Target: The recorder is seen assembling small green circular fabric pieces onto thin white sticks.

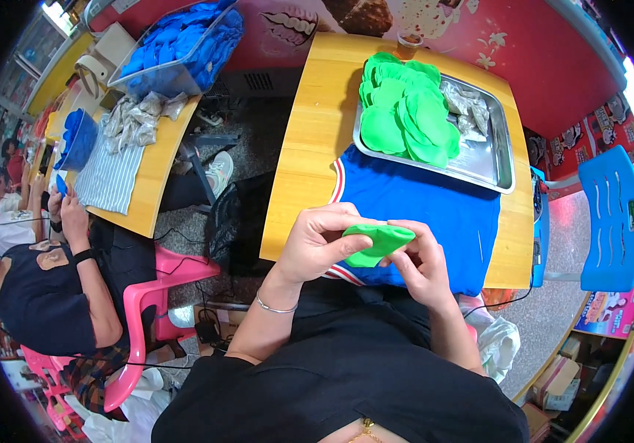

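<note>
A small folded piece of bright green fabric [373, 247] is held up between my two hands, above the near edge of the table. My left hand [323, 242] pinches its left side, thumb on top. At its right end the thumb and fingers of my right hand [422, 260] close on the cloth. Beneath them a blue cloth with a red and white striped edge [420, 192] covers part of the tabletop. Just beyond it stands a metal tray [505, 159] with a heap of green fabric pieces [409, 111] and several small clear bags [467, 107] in it.
A cup of brown drink [408, 44] stands at the table's far edge. To the left, a person [55, 288] handles blue fabric at another wooden table [156, 170], which bears a bin of blue pieces [180, 52]. A blue chair [612, 221] stands at right.
</note>
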`<state>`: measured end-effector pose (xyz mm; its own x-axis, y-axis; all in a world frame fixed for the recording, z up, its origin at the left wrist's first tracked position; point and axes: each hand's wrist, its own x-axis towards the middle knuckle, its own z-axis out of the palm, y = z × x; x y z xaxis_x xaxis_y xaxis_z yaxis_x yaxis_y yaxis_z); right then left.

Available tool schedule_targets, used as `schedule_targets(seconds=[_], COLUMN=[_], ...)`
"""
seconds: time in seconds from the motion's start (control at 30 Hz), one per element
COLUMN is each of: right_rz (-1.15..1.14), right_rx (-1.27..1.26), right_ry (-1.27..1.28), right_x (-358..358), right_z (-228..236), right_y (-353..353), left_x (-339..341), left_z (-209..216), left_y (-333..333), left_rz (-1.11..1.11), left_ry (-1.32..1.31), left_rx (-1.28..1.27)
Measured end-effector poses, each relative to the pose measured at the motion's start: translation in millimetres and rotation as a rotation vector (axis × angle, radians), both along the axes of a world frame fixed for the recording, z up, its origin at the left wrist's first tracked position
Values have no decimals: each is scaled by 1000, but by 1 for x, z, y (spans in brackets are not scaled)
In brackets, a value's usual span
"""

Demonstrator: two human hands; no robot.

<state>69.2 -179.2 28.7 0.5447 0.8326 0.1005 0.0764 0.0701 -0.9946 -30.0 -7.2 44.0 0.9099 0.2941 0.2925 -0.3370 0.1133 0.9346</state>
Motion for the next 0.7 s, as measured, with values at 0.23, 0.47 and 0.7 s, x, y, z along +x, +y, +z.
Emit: schedule_targets(seconds=[0.23,0.47,0.7], right_rz=[20,104,41], right_rx=[-29,36,83], right_ry=[-71,455,371], right_x=[0,0,-2], right_z=[7,3,-1], right_y=[0,4,-3], left_x=[0,6,7], left_z=[-1,-9,-4], left_y=[-2,2,-4], left_rz=[-48,-50,30], left_ry=[27,-43,-60], left_rx=[-38,-58,-12])
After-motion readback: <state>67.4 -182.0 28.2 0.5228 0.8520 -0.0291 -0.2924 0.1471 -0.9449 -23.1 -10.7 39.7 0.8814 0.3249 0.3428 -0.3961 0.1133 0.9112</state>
